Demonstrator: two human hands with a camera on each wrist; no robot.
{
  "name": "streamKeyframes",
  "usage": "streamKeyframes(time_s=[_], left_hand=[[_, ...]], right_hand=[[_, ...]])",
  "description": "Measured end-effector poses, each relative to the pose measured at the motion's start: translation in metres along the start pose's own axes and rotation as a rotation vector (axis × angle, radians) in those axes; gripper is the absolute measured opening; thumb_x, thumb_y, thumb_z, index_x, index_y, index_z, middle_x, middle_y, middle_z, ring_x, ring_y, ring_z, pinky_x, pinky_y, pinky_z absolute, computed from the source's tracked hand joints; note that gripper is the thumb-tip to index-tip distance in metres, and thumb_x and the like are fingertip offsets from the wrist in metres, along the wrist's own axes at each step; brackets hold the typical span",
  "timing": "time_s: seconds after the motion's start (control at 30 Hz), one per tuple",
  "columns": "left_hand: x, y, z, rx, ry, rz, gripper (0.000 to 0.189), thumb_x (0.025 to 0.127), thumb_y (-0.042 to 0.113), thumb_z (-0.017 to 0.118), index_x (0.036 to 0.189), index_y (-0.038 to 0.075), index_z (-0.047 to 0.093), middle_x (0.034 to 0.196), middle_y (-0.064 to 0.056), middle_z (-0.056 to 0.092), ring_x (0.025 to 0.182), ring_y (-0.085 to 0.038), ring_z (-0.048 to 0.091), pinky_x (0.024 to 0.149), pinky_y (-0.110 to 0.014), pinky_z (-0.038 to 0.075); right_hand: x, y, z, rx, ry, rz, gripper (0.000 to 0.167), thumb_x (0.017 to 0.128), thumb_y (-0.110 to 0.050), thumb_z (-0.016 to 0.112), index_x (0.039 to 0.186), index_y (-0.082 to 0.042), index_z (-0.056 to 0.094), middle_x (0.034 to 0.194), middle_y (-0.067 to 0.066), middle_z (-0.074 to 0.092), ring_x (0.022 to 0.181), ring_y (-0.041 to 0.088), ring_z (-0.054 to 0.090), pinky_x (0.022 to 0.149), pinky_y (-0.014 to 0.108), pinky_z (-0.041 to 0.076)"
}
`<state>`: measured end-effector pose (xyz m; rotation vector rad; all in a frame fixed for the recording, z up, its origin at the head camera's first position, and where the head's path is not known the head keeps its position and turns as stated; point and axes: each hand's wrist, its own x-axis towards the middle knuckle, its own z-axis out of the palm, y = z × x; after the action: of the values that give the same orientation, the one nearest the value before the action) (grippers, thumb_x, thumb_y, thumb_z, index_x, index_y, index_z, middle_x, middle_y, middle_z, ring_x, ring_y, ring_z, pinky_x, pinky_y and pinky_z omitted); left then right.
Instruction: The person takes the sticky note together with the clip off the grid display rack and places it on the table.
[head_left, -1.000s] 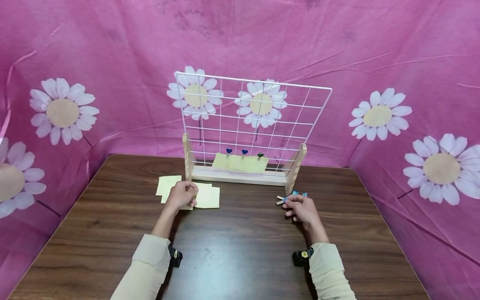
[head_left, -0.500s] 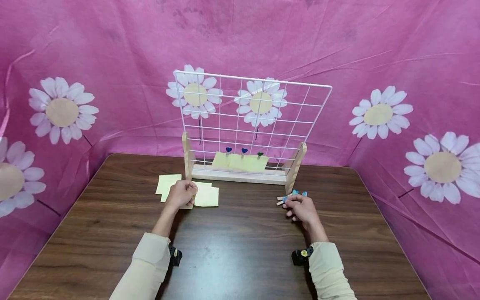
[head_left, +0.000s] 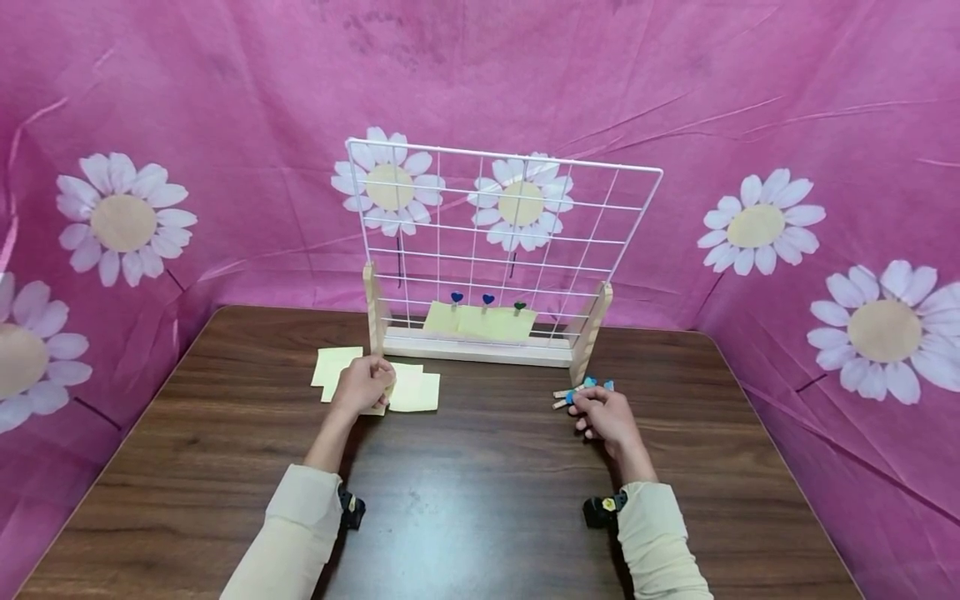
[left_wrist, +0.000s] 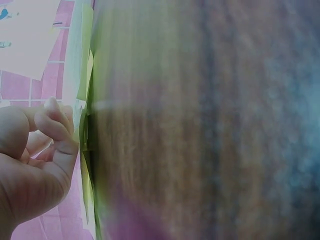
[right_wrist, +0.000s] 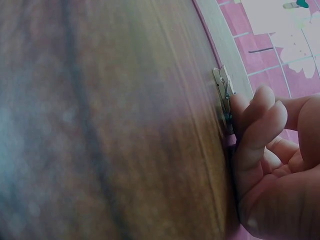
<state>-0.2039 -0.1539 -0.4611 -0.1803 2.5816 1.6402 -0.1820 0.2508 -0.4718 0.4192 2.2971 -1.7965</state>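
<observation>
My left hand (head_left: 363,385) is over the loose yellow sticky notes (head_left: 416,392), its thumb and curled fingers pinching a note near the middle of the spread. In the left wrist view the notes (left_wrist: 87,170) show edge-on beside the fingertips. My right hand (head_left: 606,415) pinches the blue heart end of a wooden clothespin (head_left: 561,405), beside other heart clothespins (head_left: 590,382). Its fingertips hide part of them. Clothespins (right_wrist: 222,85) also show in the right wrist view. On the white wire grid (head_left: 487,208), yellow notes (head_left: 495,323) hang from two blue heart clips and a green one.
The grid stands in a wooden base (head_left: 480,347) with an upright post at each side, toward the back of the brown table (head_left: 465,475). A pink cloth (head_left: 262,100) with large daisies hangs behind and at both sides.
Both hands stay almost in place. The right fingertips have shifted very slightly right, showing a little more of the blue heart; the whole view has drifted slightly.
</observation>
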Motion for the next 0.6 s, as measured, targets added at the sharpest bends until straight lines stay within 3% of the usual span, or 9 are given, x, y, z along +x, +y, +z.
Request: streamKeyframes(time_s=[0.37,0.6], left_hand=[[-0.0031,0.0029,-0.0028,-0.010,0.004,-0.002,0.015,0.097,0.003,0.061,0.105,-0.008,0.068,0.072,-0.004,0.056,0.048,-0.009,0.058,0.043,-0.019,0.049],[-0.0048,0.0060,-0.0043,-0.005,-0.007,0.040,0.015,0.098,0.007,0.062,0.104,-0.005,0.068,0.074,-0.007,0.062,0.051,-0.012,0.061,0.044,-0.020,0.046]], right_hand=[[0.0004,-0.0004,-0.0012,0.022,0.048,-0.038,0.027,0.104,-0.015,0.057,0.119,0.007,0.058,0.075,0.000,0.066,0.052,0.005,0.052,0.043,0.017,0.045],[-0.0015,-0.0084,0.0024,-0.031,0.039,-0.095,0.027,0.103,-0.017,0.059,0.118,0.006,0.060,0.076,0.001,0.068,0.051,0.007,0.053,0.045,0.020,0.043]])
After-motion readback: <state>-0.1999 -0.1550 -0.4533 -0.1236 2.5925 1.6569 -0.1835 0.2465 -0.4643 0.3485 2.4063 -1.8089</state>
